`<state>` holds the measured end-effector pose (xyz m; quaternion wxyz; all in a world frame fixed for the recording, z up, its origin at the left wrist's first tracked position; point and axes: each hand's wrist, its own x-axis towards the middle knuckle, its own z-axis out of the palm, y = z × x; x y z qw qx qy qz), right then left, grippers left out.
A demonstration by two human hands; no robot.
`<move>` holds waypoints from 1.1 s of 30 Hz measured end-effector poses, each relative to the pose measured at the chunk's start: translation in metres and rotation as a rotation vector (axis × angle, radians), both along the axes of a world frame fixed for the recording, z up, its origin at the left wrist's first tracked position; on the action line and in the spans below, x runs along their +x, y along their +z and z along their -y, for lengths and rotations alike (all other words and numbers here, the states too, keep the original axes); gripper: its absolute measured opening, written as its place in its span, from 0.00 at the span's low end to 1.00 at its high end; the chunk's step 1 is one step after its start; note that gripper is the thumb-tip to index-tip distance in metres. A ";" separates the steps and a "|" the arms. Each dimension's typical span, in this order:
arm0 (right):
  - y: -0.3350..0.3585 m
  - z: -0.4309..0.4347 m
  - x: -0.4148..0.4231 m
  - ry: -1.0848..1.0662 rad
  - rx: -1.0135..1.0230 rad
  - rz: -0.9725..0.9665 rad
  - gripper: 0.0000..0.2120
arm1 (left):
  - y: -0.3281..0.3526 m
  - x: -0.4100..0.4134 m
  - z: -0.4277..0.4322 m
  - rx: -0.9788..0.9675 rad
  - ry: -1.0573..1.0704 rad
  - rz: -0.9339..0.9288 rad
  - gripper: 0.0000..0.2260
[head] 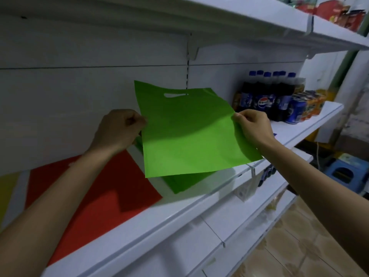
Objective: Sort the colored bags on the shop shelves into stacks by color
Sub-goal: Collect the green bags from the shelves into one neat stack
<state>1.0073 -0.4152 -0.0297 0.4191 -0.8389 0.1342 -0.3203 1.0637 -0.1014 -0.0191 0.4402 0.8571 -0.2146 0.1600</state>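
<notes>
A flat green bag [189, 134] with a cut-out handle is held in the air above the white shelf [191, 204]. My left hand [117, 130] pinches its left edge and my right hand [251, 126] pinches its right edge. Under it lies a green stack [185, 181] on the shelf, mostly hidden by the held bag. To the left lies a red stack [103, 198], partly crossed by my left forearm. A yellow bag [7, 190] shows at the far left edge.
Dark soda bottles [265, 96] and cans [303, 108] stand at the right end of the same shelf. Another shelf [259, 19] hangs overhead with red packets. Lower shelves, a blue stool [345, 172] and tiled floor lie to the right.
</notes>
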 end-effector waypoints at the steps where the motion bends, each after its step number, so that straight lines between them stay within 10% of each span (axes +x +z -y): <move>1: -0.002 0.004 0.009 0.015 -0.002 -0.007 0.09 | -0.002 0.006 0.001 -0.003 0.007 -0.009 0.09; 22: -0.069 0.074 0.126 0.399 -0.565 -0.492 0.06 | -0.091 0.026 0.065 0.593 0.500 -0.353 0.08; 28: -0.066 0.079 0.123 0.569 0.386 -0.471 0.16 | -0.104 0.033 0.061 -0.053 0.489 -0.550 0.38; 33: -0.060 0.076 0.115 0.646 0.601 -0.526 0.09 | -0.080 0.014 0.097 -0.615 0.439 -0.693 0.09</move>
